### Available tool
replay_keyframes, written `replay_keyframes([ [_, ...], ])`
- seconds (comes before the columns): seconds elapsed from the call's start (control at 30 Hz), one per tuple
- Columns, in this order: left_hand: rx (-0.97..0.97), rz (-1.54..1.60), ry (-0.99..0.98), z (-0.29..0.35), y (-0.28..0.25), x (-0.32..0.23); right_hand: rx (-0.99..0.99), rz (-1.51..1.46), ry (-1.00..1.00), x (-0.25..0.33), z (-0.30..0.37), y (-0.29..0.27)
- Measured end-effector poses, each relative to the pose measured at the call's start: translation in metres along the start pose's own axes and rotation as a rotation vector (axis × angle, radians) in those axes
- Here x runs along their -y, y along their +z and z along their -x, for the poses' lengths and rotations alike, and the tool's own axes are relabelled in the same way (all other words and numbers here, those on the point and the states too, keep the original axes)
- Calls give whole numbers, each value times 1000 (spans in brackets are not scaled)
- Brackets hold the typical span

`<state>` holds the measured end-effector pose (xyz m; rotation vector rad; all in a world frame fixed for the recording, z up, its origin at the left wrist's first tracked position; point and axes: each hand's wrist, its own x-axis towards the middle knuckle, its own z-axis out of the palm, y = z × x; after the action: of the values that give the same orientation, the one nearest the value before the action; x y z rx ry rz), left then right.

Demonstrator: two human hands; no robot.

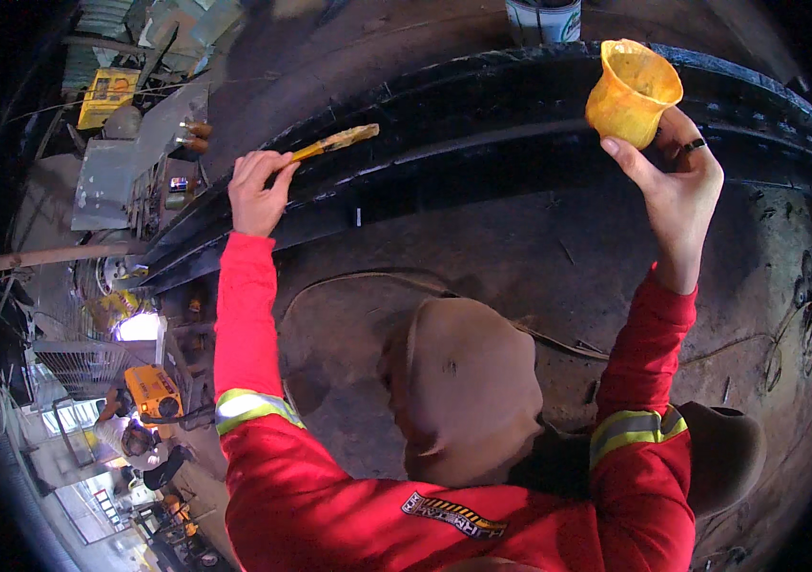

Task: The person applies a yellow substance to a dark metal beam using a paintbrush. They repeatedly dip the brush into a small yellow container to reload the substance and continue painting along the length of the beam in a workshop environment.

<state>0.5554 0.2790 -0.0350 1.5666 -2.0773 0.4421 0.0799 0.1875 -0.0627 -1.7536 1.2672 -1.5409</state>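
My left hand point(261, 191) is closed around the yellow handle of a paintbrush point(334, 141), whose pale, stained bristle end points right over a long dark metal beam point(463, 105). At the upper right, my right hand point(670, 181) grips a yellow, paint-smeared cup point(620, 110) from below and the side. The cup is tilted with its flared mouth toward me; a little dark residue shows inside. Both hands are held up over the beam, well apart from each other. The brush and the cup do not touch.
A white bucket point(544, 21) stands beyond the beam. A cable point(377, 275) winds over the brown floor. Scrap sheets point(105, 186) and a yellow box point(107, 97) lie at the left. Lower left, a person point(142, 443) is near an orange machine point(153, 393).
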Motion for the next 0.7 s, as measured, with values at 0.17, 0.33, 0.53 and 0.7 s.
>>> replay_keyframes([
  [0.17,-45,29,-97,-12,13,18,-44,21,15,-2,3,-1],
  [0.33,-25,241,-234,4,1,33,-19,132,29,-2,3,-2],
  [0.53,75,123,-146,-2,24,23,23,-5,35,6,3,15],
  [0.7,159,19,-12,2,25,18,25,97,-10,4,3,14],
])
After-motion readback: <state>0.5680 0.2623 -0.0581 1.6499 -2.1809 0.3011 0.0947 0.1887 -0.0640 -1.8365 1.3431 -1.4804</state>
